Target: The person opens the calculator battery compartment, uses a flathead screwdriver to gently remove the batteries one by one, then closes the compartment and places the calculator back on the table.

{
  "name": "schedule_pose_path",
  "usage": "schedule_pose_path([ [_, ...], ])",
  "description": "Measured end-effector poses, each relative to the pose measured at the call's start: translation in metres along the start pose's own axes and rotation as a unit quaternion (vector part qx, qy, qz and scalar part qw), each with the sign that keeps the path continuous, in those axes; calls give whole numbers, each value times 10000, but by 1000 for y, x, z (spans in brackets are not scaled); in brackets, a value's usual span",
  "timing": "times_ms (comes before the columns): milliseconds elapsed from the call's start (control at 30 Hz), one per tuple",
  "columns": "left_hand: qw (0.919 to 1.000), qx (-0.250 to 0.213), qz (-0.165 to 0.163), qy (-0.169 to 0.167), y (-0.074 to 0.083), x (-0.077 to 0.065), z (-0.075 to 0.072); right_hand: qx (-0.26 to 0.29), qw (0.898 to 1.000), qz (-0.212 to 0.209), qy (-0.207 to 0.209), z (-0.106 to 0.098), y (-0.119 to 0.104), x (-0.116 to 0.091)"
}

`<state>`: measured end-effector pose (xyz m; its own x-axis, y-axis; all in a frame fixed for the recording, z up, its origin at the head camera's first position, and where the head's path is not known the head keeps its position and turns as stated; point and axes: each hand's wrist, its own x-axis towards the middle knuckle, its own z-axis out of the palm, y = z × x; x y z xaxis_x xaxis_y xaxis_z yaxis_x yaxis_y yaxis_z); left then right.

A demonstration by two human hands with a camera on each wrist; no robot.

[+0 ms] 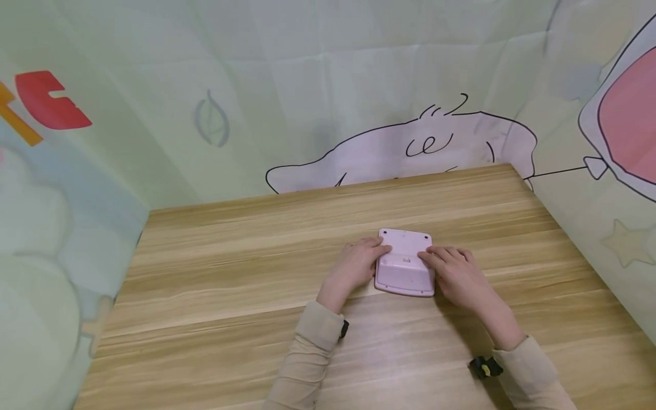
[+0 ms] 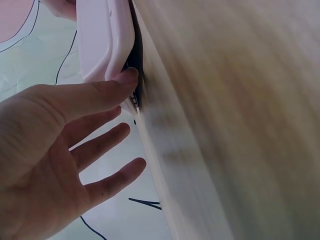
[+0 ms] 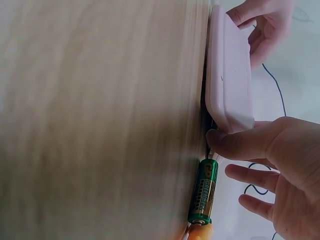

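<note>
A pink calculator (image 1: 405,279) lies back side up on the wooden table, its small dark feet showing at the far corners. My left hand (image 1: 353,265) holds its left edge, the thumb low at the side and the index finger over the back; the other fingers spread loosely in the left wrist view. On the opposite edge my right hand (image 1: 458,279) grips in the same way, thumb at the lower rim and index finger on top. A green battery (image 3: 203,192) lies on the table close to my right thumb, hidden in the head view. The calculator's front faces the table.
Beyond the battery, an orange object (image 3: 200,232) is partly cut off in the right wrist view. The wooden table (image 1: 230,273) meets a printed cloth wall (image 1: 256,114) at the back and both sides.
</note>
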<state>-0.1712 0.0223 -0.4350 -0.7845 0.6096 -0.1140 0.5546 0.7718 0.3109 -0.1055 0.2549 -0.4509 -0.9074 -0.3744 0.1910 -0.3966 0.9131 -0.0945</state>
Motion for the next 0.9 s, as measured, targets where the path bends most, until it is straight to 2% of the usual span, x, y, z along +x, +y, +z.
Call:
schedule_pose_path([
  [233, 9999, -134, -13, -81, 0, 1, -2, 14, 10000, -12, 14, -2, 0, -1],
  [600, 9999, -7, 155, 12, -3, 2, -5, 40, 9999, 27, -112, -8, -1, 1],
  [900, 9997, -13, 215, 86, -5, -2, -6, 80, 10000, -29, 25, -8, -2, -1],
])
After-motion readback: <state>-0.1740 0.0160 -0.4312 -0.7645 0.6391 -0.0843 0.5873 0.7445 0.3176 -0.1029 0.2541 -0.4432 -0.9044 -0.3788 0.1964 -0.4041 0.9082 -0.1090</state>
